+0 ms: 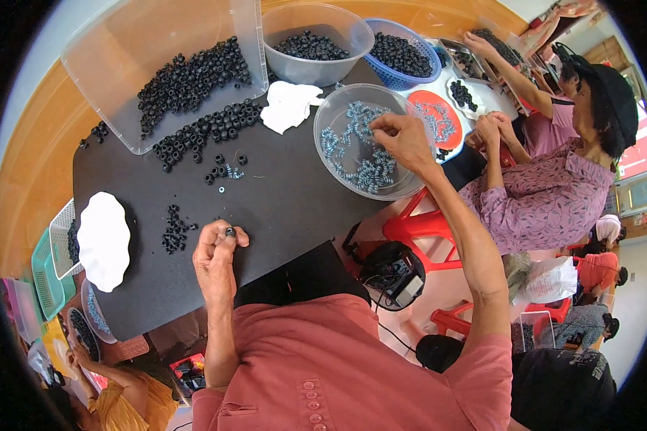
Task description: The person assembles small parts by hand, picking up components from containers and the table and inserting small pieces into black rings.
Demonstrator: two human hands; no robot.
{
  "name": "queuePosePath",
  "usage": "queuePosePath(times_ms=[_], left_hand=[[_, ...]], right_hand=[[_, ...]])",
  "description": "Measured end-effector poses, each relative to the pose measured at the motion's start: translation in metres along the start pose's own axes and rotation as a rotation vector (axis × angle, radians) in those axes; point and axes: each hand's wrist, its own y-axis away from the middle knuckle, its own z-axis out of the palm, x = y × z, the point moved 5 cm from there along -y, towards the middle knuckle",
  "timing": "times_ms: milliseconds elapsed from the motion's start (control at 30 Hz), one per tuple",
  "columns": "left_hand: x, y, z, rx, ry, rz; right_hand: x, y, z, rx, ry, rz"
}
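Observation:
My left hand is closed over the near part of the dark tabletop, with a small black round plastic piece held between thumb and fingers. A hole shows in its top. My right hand reaches into a round clear bowl of small bluish metal coils. Its thumb and fingers are pinched together over the bowl's far right part; anything between them is too small to make out. Beyond my left hand, a few coils lie beside loose black pieces, and a small heap of tiny black parts sits nearby.
A tipped clear bin spills black pieces onto the table. Behind stand a clear tub and a blue basket. A white scalloped plate lies left. Co-workers sit right and lower left, near red stools.

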Motion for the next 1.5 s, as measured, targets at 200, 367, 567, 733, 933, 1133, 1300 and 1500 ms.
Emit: queuePosePath(times_ms=[200, 367, 567, 733, 933, 1133, 1300, 1500], left_hand=[[-0.001, 0.0, 0.001, 0.017, 0.006, -0.005], [-0.003, 0.002, -0.003, -0.001, -0.002, 0.009], [-0.003, 0.002, -0.003, -0.026, -0.013, 0.023], [-0.001, 0.002, -0.004, -0.02, -0.027, 0.023], [-0.002, 0.0, -0.002, -0.02, -0.033, -0.005], [-0.008, 0.0, -0.005, -0.03, 0.046, 0.003], [-0.008, 0.002, -0.007, -0.027, -0.02, 0.017], [-0.005, 0.004, -0.005, -0.01, -0.053, 0.015]], right_hand=[[-0.026, 0.007, 0.021, -0.09, 0.102, -0.136], [-0.031, 0.008, 0.037, -0.08, 0.233, -0.192], [-0.032, 0.009, 0.038, -0.047, 0.308, -0.22], [-0.037, 0.011, 0.034, 0.022, 0.21, -0.197], [-0.092, 0.031, 0.044, -0.16, -0.213, -0.006], [-0.136, 0.062, 0.108, -0.335, -0.619, -0.065], [-0.147, 0.077, 0.142, -0.446, -0.745, -0.099], [-0.146, 0.077, 0.149, -0.295, -0.678, -0.196]])
